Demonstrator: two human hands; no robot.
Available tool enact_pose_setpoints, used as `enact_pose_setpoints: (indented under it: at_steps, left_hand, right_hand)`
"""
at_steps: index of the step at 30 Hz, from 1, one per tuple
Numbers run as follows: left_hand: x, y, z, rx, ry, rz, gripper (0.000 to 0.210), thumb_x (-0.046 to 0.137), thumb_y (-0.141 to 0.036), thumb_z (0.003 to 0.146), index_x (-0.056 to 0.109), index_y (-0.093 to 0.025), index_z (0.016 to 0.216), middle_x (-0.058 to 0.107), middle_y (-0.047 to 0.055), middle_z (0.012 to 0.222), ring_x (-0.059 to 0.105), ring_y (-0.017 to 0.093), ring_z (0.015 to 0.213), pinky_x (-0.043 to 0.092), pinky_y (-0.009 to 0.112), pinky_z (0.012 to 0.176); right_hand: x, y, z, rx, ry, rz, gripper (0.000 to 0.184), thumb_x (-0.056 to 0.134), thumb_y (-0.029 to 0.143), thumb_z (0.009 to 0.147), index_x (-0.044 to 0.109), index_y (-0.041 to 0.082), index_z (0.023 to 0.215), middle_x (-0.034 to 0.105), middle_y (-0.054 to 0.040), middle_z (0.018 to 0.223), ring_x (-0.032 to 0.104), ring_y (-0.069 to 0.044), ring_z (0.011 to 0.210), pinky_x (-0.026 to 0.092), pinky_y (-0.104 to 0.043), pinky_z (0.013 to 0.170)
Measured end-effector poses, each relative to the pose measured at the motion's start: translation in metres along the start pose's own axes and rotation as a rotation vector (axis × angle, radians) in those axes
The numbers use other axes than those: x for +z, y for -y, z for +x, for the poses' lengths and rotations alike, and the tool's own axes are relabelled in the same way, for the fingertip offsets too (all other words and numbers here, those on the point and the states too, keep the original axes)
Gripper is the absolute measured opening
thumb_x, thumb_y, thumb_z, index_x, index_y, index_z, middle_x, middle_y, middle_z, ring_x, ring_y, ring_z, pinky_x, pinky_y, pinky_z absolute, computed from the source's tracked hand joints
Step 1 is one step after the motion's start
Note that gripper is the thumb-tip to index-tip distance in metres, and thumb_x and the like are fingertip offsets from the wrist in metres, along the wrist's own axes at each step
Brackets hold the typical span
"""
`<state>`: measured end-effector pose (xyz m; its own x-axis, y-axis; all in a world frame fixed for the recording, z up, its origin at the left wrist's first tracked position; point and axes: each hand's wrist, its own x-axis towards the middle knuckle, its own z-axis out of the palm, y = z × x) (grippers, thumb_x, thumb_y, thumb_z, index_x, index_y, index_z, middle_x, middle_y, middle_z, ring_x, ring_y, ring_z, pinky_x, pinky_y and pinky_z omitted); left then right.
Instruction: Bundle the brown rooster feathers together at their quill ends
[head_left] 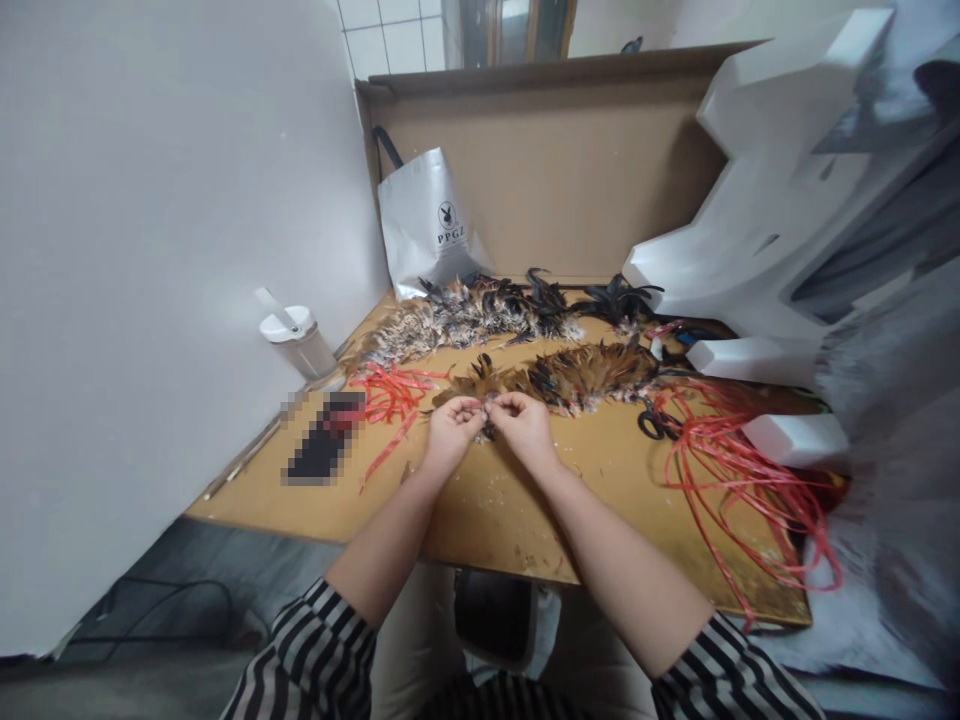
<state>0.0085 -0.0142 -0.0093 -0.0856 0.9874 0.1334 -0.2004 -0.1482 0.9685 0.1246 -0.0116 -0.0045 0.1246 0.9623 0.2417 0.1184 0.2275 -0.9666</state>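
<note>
My left hand and my right hand meet over the middle of the wooden table, fingertips pinched close together. Between them is a small bunch of feathers, brown and dark, its tips fanning out beyond my fingers. Exactly where each fingertip grips is too small to make out. Just behind my hands lies a row of brown and black feathers. Farther back stretches a longer pile of speckled feathers. Red plastic strips lie to the left of my left hand.
A lidded cup stands at the left by the white wall. Behind the feathers are a silver bag and a cardboard panel. Scissors and a tangle of red strips lie right, beside white foam pieces. A blurred dark object lies left.
</note>
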Motion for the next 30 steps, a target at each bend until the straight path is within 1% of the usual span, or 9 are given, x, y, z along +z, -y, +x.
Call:
enact_pose_setpoints:
  at_steps: [4, 8, 12, 14, 18, 21, 24, 27, 30]
  left_hand:
    - [-0.001, 0.001, 0.0, -0.053, 0.014, -0.012, 0.025, 0.071, -0.021, 0.052, 0.059, -0.012, 0.072, 0.057, -0.001, 0.055, 0.048, 0.006, 0.046, 0.039, 0.019, 0.049]
    - [-0.005, 0.002, 0.001, -0.129, 0.071, -0.03, 0.028, 0.073, -0.023, 0.052, 0.06, -0.011, 0.073, 0.059, 0.0, 0.056, 0.05, 0.007, 0.046, 0.041, 0.019, 0.048]
    - [-0.009, 0.002, 0.003, -0.214, 0.148, -0.098, 0.028, 0.075, -0.023, 0.053, 0.061, -0.011, 0.074, 0.059, 0.0, 0.054, 0.052, 0.006, 0.046, 0.04, 0.017, 0.048]
    - [-0.011, 0.001, 0.003, -0.268, 0.178, -0.162, 0.028, 0.075, -0.022, 0.053, 0.061, -0.011, 0.074, 0.059, 0.0, 0.055, 0.052, 0.006, 0.046, 0.04, 0.016, 0.047]
    - [-0.014, -0.001, 0.001, -0.345, 0.247, -0.277, 0.029, 0.076, -0.02, 0.053, 0.061, -0.011, 0.076, 0.061, 0.001, 0.062, 0.054, 0.005, 0.05, 0.042, 0.014, 0.05]
    - [-0.013, -0.001, 0.002, -0.329, 0.238, -0.256, 0.029, 0.075, -0.022, 0.055, 0.06, -0.011, 0.077, 0.061, 0.001, 0.063, 0.055, 0.006, 0.052, 0.042, 0.015, 0.05]
    - [-0.011, 0.003, 0.004, -0.247, 0.179, -0.142, 0.03, 0.074, -0.027, 0.056, 0.06, -0.012, 0.078, 0.06, 0.001, 0.059, 0.054, 0.007, 0.05, 0.042, 0.016, 0.048]
    - [-0.011, 0.006, 0.005, -0.146, 0.088, -0.059, 0.029, 0.073, -0.03, 0.056, 0.06, -0.012, 0.076, 0.06, 0.0, 0.059, 0.052, 0.007, 0.048, 0.041, 0.017, 0.046]
    - [-0.011, 0.008, 0.007, -0.102, 0.051, -0.027, 0.028, 0.071, -0.032, 0.059, 0.06, -0.012, 0.074, 0.06, 0.0, 0.057, 0.049, 0.006, 0.044, 0.039, 0.018, 0.044]
  right_hand:
    - [-0.001, 0.002, -0.001, -0.04, -0.015, -0.067, 0.017, 0.057, 0.03, 0.063, 0.065, 0.015, 0.064, 0.063, -0.0038, 0.061, 0.054, -0.014, 0.055, 0.042, -0.024, 0.054]
    - [-0.002, 0.004, 0.0, -0.008, 0.006, -0.039, 0.016, 0.056, 0.027, 0.061, 0.064, 0.013, 0.062, 0.062, -0.0029, 0.057, 0.052, -0.012, 0.051, 0.04, -0.023, 0.05]
    - [-0.003, 0.008, 0.001, 0.06, 0.035, 0.071, 0.011, 0.057, 0.023, 0.058, 0.063, 0.014, 0.058, 0.058, -0.0002, 0.05, 0.048, -0.01, 0.046, 0.037, -0.022, 0.047]
    - [-0.003, 0.01, 0.001, 0.12, 0.042, 0.161, 0.008, 0.058, 0.021, 0.056, 0.062, 0.014, 0.056, 0.056, 0.0013, 0.047, 0.047, -0.009, 0.043, 0.037, -0.021, 0.046]
    - [-0.001, 0.012, 0.0, 0.242, 0.068, 0.357, 0.007, 0.061, 0.021, 0.054, 0.061, 0.014, 0.057, 0.055, 0.0025, 0.045, 0.047, -0.009, 0.042, 0.038, -0.022, 0.047]
    - [0.0, 0.011, 0.0, 0.242, 0.057, 0.368, 0.01, 0.062, 0.023, 0.055, 0.061, 0.014, 0.059, 0.056, 0.0021, 0.048, 0.047, -0.009, 0.043, 0.038, -0.022, 0.048]
    - [0.001, 0.006, 0.0, 0.129, 0.007, 0.222, 0.011, 0.061, 0.024, 0.058, 0.062, 0.014, 0.061, 0.057, 0.0014, 0.051, 0.046, -0.009, 0.045, 0.036, -0.021, 0.048]
    - [0.001, 0.003, 0.0, 0.023, -0.024, 0.087, 0.012, 0.059, 0.025, 0.06, 0.063, 0.014, 0.062, 0.059, 0.0001, 0.055, 0.047, -0.01, 0.049, 0.037, -0.022, 0.05]
    - [0.002, 0.003, -0.002, 0.024, -0.009, 0.082, 0.014, 0.06, 0.027, 0.061, 0.063, 0.014, 0.061, 0.06, -0.0005, 0.056, 0.048, -0.01, 0.049, 0.037, -0.022, 0.051]
